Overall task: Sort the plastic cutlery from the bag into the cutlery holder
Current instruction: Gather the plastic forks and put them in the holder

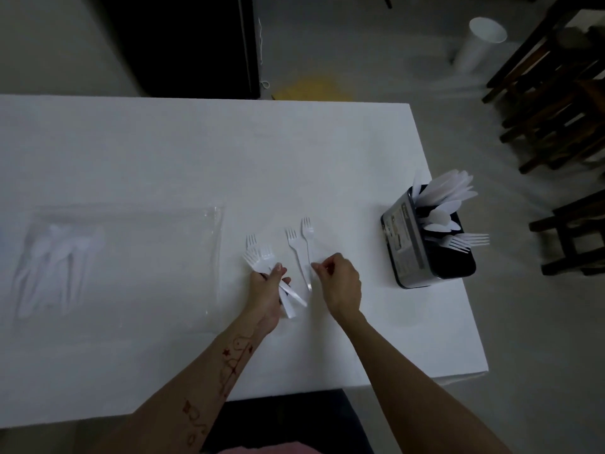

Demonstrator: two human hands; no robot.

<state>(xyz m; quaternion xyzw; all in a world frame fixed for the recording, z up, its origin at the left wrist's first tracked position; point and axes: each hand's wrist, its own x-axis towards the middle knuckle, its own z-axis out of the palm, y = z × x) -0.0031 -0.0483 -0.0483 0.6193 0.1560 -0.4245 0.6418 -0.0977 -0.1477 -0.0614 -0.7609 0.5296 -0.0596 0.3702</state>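
Head view, centre of the frame: a bunch of white forks (262,257) is being gripped by the left hand (266,290), fingers curled round the handles. Just right of it, two loose forks (302,253) are lying on the white bench (163,152), one handle being pinched by the right hand (337,283). At left, a clear bag (121,257) is holding more cutlery. At right, the black cutlery holder (429,244) is being filled with spoons, forks.

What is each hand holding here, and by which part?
Left hand grips a bunch of forks by their handles. Right hand pinches a fork at its handle.
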